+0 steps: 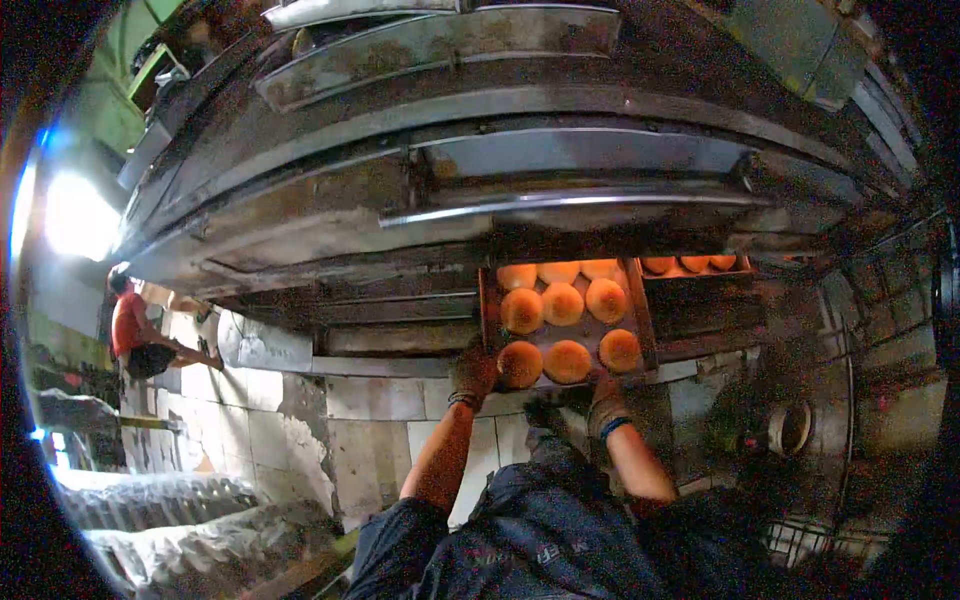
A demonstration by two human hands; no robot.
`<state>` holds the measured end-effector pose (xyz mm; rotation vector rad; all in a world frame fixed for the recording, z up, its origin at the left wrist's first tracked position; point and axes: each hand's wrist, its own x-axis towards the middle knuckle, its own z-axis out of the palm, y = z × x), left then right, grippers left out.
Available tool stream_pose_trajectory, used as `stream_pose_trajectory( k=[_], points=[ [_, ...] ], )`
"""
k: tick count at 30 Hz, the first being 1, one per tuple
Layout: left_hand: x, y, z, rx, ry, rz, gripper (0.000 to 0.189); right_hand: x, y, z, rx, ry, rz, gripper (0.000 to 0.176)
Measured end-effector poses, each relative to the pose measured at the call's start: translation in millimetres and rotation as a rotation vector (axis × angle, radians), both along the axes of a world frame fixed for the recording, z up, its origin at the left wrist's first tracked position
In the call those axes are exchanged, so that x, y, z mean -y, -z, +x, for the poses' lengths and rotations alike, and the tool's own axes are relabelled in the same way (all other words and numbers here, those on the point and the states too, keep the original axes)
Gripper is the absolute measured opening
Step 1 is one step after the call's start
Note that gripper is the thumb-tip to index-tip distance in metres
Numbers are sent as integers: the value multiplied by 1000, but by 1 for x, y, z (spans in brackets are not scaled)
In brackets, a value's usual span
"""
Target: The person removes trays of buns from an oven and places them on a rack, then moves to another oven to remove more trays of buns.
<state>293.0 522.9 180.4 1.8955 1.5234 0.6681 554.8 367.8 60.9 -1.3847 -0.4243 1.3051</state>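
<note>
A baking tray (643,325) bearing several round, golden-brown buns (563,304) sticks partway out of a low oven opening; its far end is hidden inside. My left hand (474,373), in a work glove, is closed on the tray's near left corner. My right hand (606,400), gloved too, grips the near edge toward the right. Buns and rim hide some of the fingers. Deeper in the opening, to the right, a second tray (690,272) holds more browned buns.
The oven front (580,165) with a long metal bar (580,208) spans the view ahead. At far left a person in a red top (128,322) sits low. A round container (791,428) stands at right. Plastic-covered stacks (180,520) lie at lower left. Worn tiles (375,400) cover the floor.
</note>
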Motion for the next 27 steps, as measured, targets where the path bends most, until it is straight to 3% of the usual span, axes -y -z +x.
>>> stream_pose_trajectory(
  k=[6,9,11,12,14,15,16,18,19,20,23,25,27],
  points=[
    [-17,57,-75,172,-107,-106,38,-106,23,50,327,-124,21,29],
    [32,88,-150,474,-418,-416,35,-188,22,64,863,-192,34,23],
    [81,104,-215,151,-334,-403,34,-221,14,51,1143,-220,62,20],
    [106,98,-246,-231,-163,-349,33,-232,11,40,1239,-228,76,19],
    [174,224,-344,176,-445,-849,22,-238,16,23,1495,-240,-339,23],
    [209,182,-357,-141,-343,-875,23,-243,32,22,1565,-267,-475,28],
    [233,165,-373,-203,-349,-972,23,-238,19,-10,1570,-265,-471,28],
    [279,160,-415,-181,-434,-1177,24,-213,-51,-122,506,54,168,35],
    [291,157,-431,-142,-482,-1251,24,-226,-90,-171,520,51,174,35],
    [302,152,-446,-97,-532,-1308,25,-235,-94,-204,606,-25,170,35],
    [302,146,-484,73,-700,-1333,27,-296,-60,-250,1031,-284,96,33],
    [287,144,-510,267,-820,-1195,29,-341,-35,-257,1236,-410,5,33],
    [245,118,-538,580,-820,-867,24,-379,-22,-260,1354,-498,-88,32]
  ],
)
